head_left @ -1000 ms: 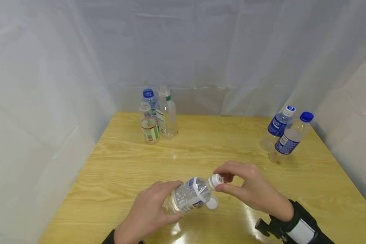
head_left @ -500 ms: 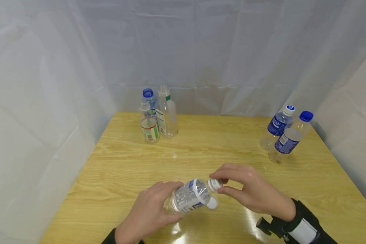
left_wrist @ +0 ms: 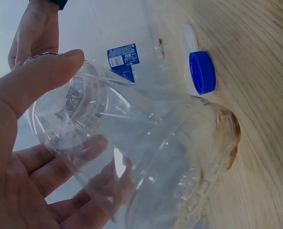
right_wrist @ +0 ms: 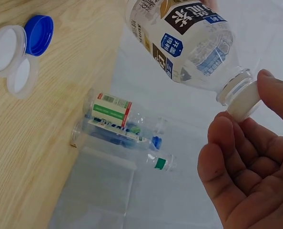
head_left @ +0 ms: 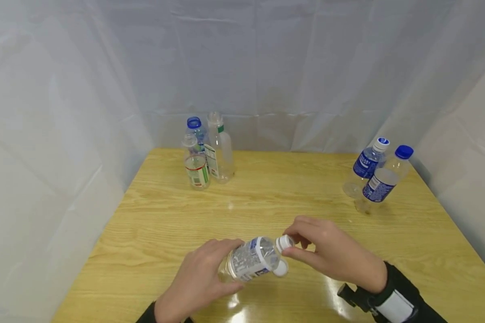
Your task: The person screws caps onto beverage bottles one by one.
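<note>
My left hand (head_left: 200, 276) grips a clear plastic bottle (head_left: 248, 260) round its lower part, tilted with its neck toward the right. The bottle has a printed label, seen in the right wrist view with dark lettering. At its mouth is a white bottle cap (right_wrist: 244, 101), which my right hand (head_left: 327, 249) pinches between thumb and fingers. I cannot tell how firmly the cap sits on the threads. In the left wrist view the thumb and fingers of the left hand wrap the clear bottle wall.
Loose caps lie on the wooden table (head_left: 165, 224) below the bottle: a blue cap (right_wrist: 39, 36) and two whitish caps (right_wrist: 5, 47). Several uncapped bottles (head_left: 220, 154) stand at the back left. Two capped bottles (head_left: 381, 181) stand at the right. White sheeting (head_left: 258, 67) surrounds the table.
Half a second ago the right fingers were spread more loosely about the cap; they now pinch it again, with the hand slightly turned. The left hand and bottle have hardly moved.
</note>
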`<action>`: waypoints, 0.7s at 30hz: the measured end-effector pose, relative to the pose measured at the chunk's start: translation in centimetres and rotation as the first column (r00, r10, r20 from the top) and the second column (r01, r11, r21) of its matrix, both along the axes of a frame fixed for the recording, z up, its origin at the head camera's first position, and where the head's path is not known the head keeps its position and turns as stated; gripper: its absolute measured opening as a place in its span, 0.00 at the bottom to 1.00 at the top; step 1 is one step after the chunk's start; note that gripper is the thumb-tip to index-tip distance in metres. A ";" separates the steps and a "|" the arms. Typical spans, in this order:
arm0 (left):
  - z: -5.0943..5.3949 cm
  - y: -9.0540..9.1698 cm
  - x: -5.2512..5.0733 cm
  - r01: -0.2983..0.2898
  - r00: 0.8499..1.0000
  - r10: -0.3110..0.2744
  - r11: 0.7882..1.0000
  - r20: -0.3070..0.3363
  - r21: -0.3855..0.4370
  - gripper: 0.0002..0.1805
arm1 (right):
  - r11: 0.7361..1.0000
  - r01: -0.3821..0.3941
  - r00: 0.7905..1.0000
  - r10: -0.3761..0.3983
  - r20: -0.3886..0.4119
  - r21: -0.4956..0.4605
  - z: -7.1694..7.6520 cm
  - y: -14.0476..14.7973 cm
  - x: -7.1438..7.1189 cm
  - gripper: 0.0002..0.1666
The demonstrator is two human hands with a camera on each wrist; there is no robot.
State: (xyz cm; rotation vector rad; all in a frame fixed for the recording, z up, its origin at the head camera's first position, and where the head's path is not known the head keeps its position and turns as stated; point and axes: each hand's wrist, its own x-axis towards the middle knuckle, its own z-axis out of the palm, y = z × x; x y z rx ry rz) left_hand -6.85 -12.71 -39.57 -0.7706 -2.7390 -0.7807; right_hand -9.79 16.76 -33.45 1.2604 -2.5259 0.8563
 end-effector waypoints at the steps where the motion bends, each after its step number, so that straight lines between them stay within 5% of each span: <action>1: 0.0 0.1 0.0 -0.003 1.000 0.003 1.000 -0.008 -0.006 0.43 | 1.000 0.019 0.999 -0.018 -0.033 0.018 -0.1 -0.1 0.0 0.08; 6: -0.1 0.3 0.2 -0.006 0.997 0.004 1.000 -0.080 -0.028 0.44 | 0.992 0.117 0.978 -0.109 -0.179 0.035 -0.9 -0.5 -0.1 0.18; 9: -0.1 0.4 0.2 0.002 0.991 -0.006 1.000 -0.131 -0.026 0.44 | 0.988 0.153 0.971 -0.147 -0.186 0.017 -1.3 -0.8 -0.1 0.24; 16: 0.1 0.5 0.2 -0.018 0.986 0.011 0.999 -0.165 -0.037 0.44 | 0.987 0.161 0.983 -0.159 -0.088 0.017 -1.3 -0.5 -0.1 0.22; 19: 0.3 0.3 0.2 -0.029 0.987 0.021 0.999 -0.158 -0.046 0.44 | 0.994 0.105 0.994 -0.105 -0.022 0.009 -0.6 0.2 0.0 0.08; 21: 0.3 0.2 0.1 -0.032 0.988 0.025 0.998 -0.151 -0.049 0.45 | 0.998 0.056 0.998 -0.056 0.003 0.015 -0.1 0.5 0.0 0.14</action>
